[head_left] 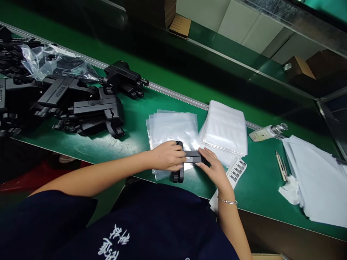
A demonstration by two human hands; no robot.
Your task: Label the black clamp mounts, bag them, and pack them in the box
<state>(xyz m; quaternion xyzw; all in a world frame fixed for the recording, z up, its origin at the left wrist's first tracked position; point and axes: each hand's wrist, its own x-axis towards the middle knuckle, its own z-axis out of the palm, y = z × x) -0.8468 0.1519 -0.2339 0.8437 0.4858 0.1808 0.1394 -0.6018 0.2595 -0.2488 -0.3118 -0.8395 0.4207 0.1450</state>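
Note:
A black T-shaped plastic part [192,154] lies on clear plastic bags [173,124], with a small pale label on its stem. My left hand [169,156] is closed on the crosspiece end, a fingertip close to the label. At the other end of the stem, my right hand [214,167] grips the part between thumb and fingers. A strip of printed labels [236,169] runs beside and partly under my right wrist. Fingers cover some of the part.
Black parts marked BOSCH [59,93] are heaped at the left, under a crumpled clear bag [54,61]. White bags [226,126] are stacked behind my right hand. Further right are a pump bottle [267,133], pens [281,166], crumpled tissue [290,190] and white sheets [320,177].

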